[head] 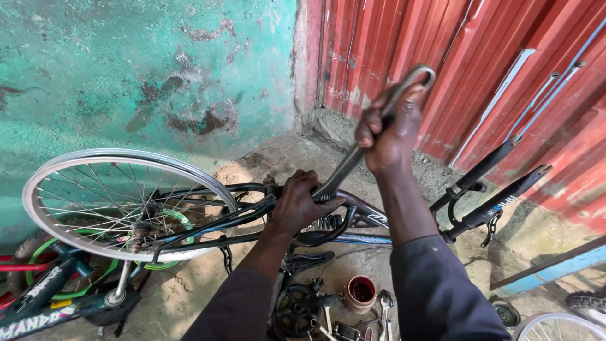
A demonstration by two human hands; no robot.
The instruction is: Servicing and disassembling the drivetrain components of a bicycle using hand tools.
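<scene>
I see my left hand (302, 201) wrapped tight around the black bicycle frame (252, 221), fingers curled fully over the upper tube just where a long metal bar (363, 148) meets it. My right hand (390, 129) is up above the frame, closed in a fist around the upper part of that bar, thumb pressed near its looped end. The bar slants down from my right hand to the frame, its lower end touching the tube right beside my left knuckles.

The frame lies across the view, roughly level. To the left of the frame, still mounted in its rear stays, sits a bare spoked wheel (126, 202) with a silver rim and no tyre. Behind and below that wheel I can make out a smaller bicycle with a green rim (44, 278). At the right end of the frame the black suspension fork (489, 196) points up and away toward a red corrugated metal wall (454, 69). A coil spring (325, 222) shows just under the frame near my left wrist.

On the sandy ground below the frame I see a small round tin (361, 292), a crankset with pedal (297, 306) beside it, and a few spanners (385, 312) lying close to the tin. Behind the frame stands a worn turquoise wall (139, 69).
</scene>
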